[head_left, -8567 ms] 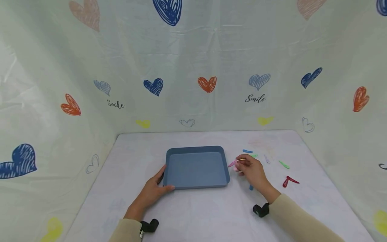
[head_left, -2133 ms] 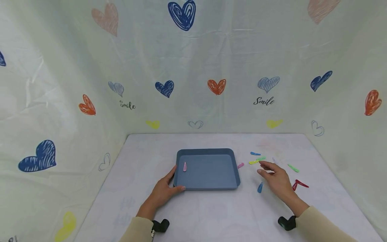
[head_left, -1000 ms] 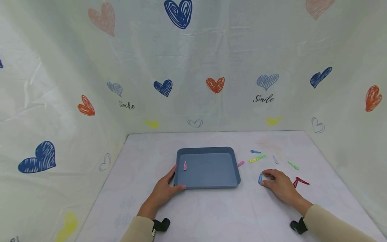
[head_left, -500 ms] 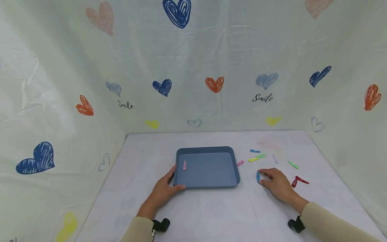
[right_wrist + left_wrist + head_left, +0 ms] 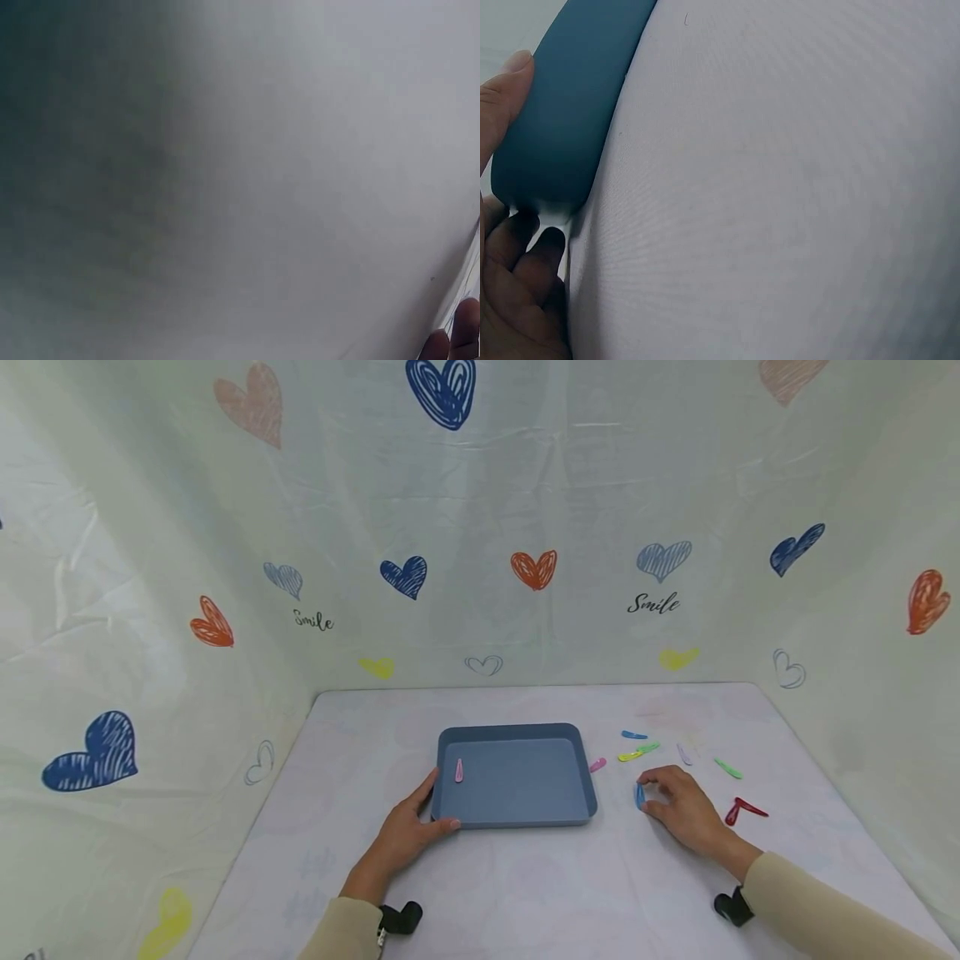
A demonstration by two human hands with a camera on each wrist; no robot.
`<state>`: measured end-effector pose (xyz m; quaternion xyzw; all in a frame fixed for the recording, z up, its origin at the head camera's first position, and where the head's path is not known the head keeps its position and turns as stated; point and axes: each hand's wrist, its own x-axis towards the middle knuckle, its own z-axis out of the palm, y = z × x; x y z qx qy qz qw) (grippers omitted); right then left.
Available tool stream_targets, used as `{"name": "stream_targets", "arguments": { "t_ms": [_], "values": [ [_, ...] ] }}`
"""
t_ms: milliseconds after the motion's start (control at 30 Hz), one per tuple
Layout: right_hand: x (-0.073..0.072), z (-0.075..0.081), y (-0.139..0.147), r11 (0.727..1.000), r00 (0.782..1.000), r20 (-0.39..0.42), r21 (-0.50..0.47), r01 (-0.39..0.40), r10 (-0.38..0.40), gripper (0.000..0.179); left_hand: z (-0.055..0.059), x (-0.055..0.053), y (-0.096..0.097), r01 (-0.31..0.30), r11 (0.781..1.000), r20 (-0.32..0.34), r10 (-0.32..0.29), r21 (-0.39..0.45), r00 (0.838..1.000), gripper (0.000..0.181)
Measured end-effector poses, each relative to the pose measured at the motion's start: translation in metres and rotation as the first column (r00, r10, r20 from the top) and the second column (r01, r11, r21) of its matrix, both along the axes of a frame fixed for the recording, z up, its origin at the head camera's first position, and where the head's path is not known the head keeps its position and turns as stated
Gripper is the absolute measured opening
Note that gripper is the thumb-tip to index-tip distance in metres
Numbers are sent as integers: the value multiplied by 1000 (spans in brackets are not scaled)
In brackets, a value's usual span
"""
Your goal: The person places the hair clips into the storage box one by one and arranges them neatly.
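The right hand [image 5: 686, 814] pinches the nearer blue clip [image 5: 640, 797] to the right of a blue-gray tray [image 5: 525, 785] on a white tabletop [image 5: 540, 893]; the left hand [image 5: 405, 833] grips the tray's near left corner.

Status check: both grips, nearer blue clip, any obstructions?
Right grip pinching nearer blue clip, outside tray. Left grip holding tray by near left corner. Possible obstruction: pink clip beside tray's right edge.

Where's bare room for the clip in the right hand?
Bare: the tray, right of its pink clip; the table on the tray's near side, between left hand and right hand; also left of the tray, past the left hand. Crowded: right of the tray, where scattered clips lie.
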<state>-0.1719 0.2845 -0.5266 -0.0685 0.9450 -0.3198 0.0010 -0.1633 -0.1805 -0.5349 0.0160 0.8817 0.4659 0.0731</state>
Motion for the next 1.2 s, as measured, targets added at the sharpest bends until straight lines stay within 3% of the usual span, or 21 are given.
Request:
{"name": "stream_targets", "arguments": {
  "t_ms": [433, 967, 1200],
  "values": [
    [-8, 2, -4, 998, 999, 23, -33, 45, -44, 24, -1, 0, -2, 5, 1000, -9, -5, 1, 1000, 102],
    [-20, 25, -12, 986, 990, -91, -133, 99, -112, 30, -2, -1, -1, -1, 1000, -4, 1, 9, 1000, 103],
    [-27, 28, -23, 959, 987, -102, -265, 95, -126, 31, -1, -1, -1, 1, 1000, -2, -1, 14, 1000, 102]
  ]
}}
